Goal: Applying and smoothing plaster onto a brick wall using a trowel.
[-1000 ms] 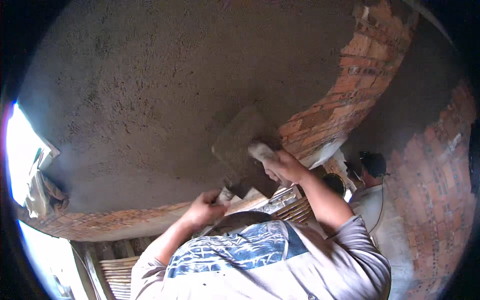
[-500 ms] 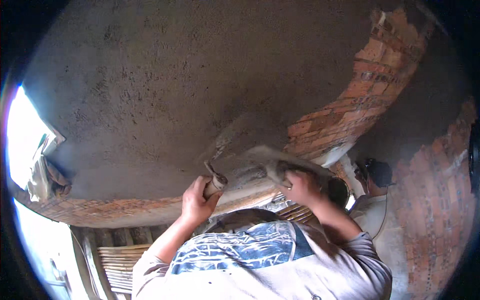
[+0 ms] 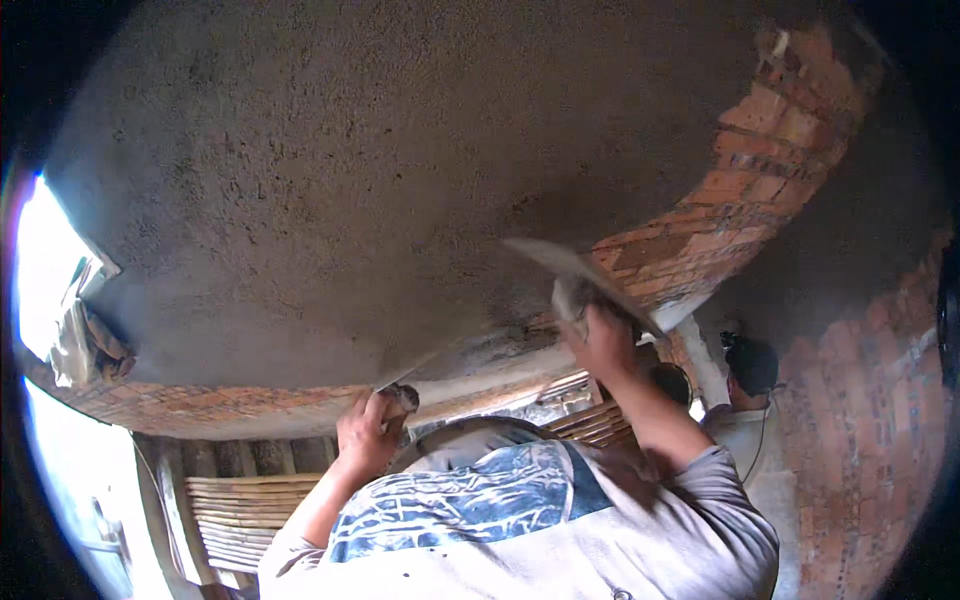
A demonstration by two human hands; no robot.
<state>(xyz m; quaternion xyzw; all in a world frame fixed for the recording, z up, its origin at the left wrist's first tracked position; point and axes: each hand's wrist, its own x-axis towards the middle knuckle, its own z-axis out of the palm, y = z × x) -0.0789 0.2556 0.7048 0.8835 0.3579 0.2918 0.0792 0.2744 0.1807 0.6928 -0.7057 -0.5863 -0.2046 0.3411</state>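
My left hand, at the lower middle, is closed round the handle of a trowel. Its thin blade points up and right near the wall's lower edge, blurred. To the right, my right hand grips the back of a plastering float. The float's flat board is tilted and seen almost edge-on, close to the wall; whether it touches cannot be made out. Grey-brown wet plaster covers most of the wall in front of me, rough and pitted above, smoother lower down.
A curved strip of bare red brick borders the plaster on the right. Another person stands beyond my right arm. Stacked poles lie at lower left. Crumpled plastic sheeting hangs by a bright opening at far left.
My left hand has moved down and left with the trowel. My right hand has shifted slightly up and right, and the float is now tilted more steeply.
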